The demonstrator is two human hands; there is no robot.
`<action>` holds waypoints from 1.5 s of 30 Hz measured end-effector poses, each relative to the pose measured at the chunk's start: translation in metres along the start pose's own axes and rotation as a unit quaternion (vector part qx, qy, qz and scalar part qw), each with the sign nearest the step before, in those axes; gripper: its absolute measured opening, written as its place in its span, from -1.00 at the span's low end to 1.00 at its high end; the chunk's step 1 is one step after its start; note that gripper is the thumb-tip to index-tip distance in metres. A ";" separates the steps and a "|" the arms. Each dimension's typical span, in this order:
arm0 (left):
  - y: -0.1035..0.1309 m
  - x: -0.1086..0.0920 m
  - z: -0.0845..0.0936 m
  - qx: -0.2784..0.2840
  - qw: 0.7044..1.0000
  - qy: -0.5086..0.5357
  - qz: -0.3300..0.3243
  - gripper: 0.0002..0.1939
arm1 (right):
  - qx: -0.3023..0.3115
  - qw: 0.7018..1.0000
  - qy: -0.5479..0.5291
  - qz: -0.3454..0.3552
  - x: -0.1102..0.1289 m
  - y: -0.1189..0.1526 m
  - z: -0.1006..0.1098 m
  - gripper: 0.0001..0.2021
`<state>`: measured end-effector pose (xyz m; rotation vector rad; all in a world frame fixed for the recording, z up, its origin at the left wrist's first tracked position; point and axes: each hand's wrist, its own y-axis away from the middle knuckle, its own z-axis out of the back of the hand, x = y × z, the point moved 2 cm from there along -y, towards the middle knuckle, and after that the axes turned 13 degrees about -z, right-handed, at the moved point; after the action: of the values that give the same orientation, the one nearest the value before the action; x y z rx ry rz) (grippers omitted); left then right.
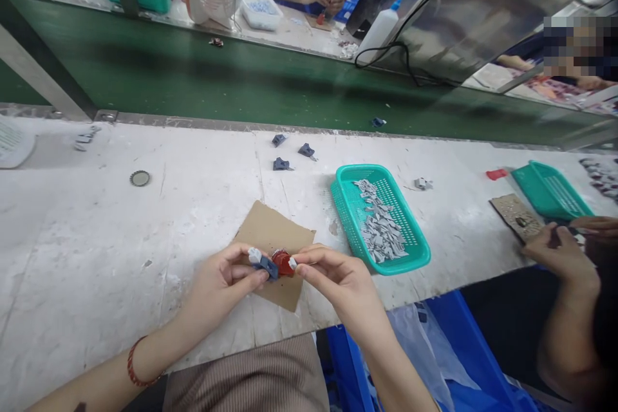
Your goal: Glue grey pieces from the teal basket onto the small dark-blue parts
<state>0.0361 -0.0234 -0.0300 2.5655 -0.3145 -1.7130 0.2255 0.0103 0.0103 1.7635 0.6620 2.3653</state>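
Observation:
Between the thumb and fingers of my left hand (235, 273) is a small dark blue plastic part (267, 267) with a light grey piece (254, 255) on its upper end. My right hand (333, 270) pinches a small light grey plastic piece (292, 263) close to the blue part. Just behind the fingertips sits a small red container (281, 261), partly hidden by my hands. It rests on a brown cardboard sheet (270, 222). To the right, a green basket (340, 206) holds a heap of loose grey pieces (383, 232).
Several dark blue parts (280, 164) lie beyond the cardboard. A bottle cap (140, 178) is at the left. A green conveyor belt (241, 87) runs behind the table. At the right, a co-worker's hands (562, 248) work beside another green basket (550, 190). Blue crates (463, 335) stand below the edge.

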 end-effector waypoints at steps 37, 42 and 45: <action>0.009 -0.005 -0.004 -0.020 0.990 -0.095 -0.105 -0.89 | 0.035 0.992 0.100 0.074 0.020 0.019 -0.024 -0.87; 0.006 -0.006 -0.003 -0.013 0.996 -0.052 -0.073 -0.79 | 0.059 0.998 -0.035 0.007 0.013 0.009 -0.022 -0.90; 0.006 -0.008 -0.005 0.006 0.998 -0.034 -0.050 -0.71 | 0.070 0.989 -0.124 -0.041 0.004 0.006 -0.025 -0.84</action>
<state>0.0367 -0.0281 -0.0202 2.5761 -0.2011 -1.8407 0.2016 -0.0008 0.0102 2.0017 0.8607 2.0450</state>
